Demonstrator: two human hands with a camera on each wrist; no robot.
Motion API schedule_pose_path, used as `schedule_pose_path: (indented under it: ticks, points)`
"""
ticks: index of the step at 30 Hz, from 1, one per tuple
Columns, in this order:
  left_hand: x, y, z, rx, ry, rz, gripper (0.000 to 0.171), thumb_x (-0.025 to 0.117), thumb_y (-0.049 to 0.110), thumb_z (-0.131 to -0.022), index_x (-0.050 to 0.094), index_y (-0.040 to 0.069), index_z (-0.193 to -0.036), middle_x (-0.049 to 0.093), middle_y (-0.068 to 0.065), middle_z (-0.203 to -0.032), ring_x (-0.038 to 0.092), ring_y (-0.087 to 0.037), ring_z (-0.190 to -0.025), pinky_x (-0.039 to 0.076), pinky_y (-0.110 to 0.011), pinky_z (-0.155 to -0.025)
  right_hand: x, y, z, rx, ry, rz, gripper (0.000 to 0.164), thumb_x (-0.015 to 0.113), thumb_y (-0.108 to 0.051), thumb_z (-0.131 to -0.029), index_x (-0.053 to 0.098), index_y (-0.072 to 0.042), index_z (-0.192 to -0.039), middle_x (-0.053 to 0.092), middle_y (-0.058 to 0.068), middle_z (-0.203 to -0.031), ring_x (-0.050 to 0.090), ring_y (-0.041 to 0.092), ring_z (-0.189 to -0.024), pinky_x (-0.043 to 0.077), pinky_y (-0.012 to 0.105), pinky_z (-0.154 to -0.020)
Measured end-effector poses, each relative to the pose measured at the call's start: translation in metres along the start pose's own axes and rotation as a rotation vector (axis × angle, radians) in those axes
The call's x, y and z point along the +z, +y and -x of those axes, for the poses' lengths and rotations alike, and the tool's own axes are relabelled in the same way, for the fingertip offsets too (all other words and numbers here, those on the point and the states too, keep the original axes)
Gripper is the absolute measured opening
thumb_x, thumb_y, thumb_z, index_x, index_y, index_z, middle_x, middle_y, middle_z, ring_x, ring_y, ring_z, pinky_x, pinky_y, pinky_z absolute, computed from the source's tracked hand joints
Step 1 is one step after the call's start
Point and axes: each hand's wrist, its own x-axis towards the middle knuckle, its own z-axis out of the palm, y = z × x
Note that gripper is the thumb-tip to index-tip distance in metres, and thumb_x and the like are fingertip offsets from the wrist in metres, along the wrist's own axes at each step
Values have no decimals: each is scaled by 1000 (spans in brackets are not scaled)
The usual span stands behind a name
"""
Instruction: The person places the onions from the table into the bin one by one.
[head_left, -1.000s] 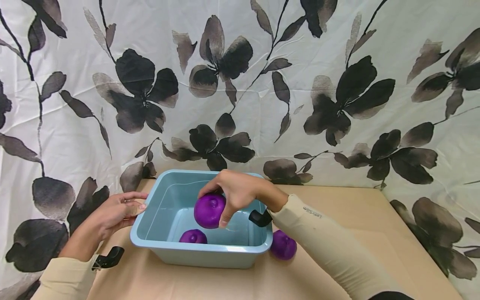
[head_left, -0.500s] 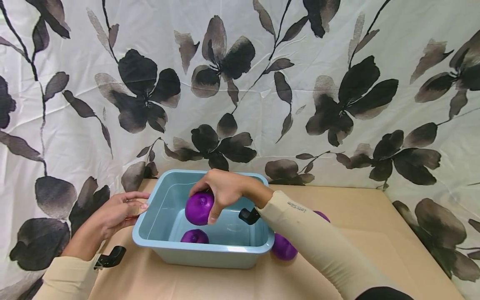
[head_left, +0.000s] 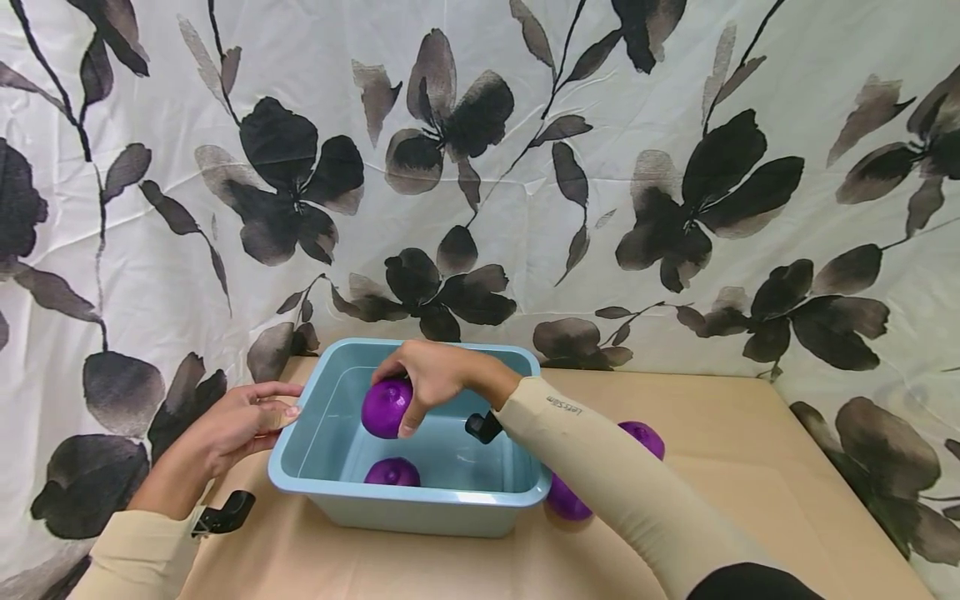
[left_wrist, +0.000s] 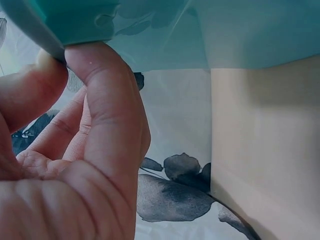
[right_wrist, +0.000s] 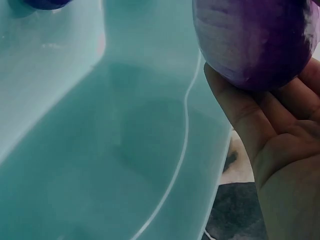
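Observation:
A light blue plastic tub [head_left: 405,495] stands on the table. My left hand [head_left: 238,427] is at its left end; in the left wrist view the thumb and a finger [left_wrist: 102,75] pinch the rim. Inside the tub's upper part, my right hand [head_left: 435,373] grips a glossy purple onion [head_left: 386,408], fingers over its top and thumb on the near side. Pale streaks show on this onion [right_wrist: 252,42] in the right wrist view. Below it a second purple onion [head_left: 393,472] lies on the tub's floor, partly hidden by the front rim.
Two more purple onions lie on the tan tabletop [head_left: 720,433] right of the tub: one onion [head_left: 567,500] beside its corner, another onion [head_left: 645,437] farther back. My right forearm partly covers both. A white cloth [head_left: 525,250] with dark flowers hangs behind.
My right hand has carried the held onion leftward and slightly up within the view, over the tub's left half. The farther onion on the table has come into sight past the sleeve.

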Motion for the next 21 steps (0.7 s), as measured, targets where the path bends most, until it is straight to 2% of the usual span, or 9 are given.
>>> schedule_pose_path:
  ticks: [12,21]
  points:
    - [1,1,1,-6,8,15,51,64,8,-101,46,-7,-146,73,8,-94,71,-8,-87,62,-28,-79,13,10,-18,58,-11,-15,75,98,-23,-72,65,-5,-137,74,4,-123,64,8,-105,54,17,-89]
    - [0,1,0,10,-16,49,51,65,8,-101,44,-7,-146,76,9,-96,73,-8,-87,63,-28,-78,20,17,-32,94,-66,105,67,96,-28,-74,68,-13,-133,71,-3,-117,63,8,-102,54,19,-85]
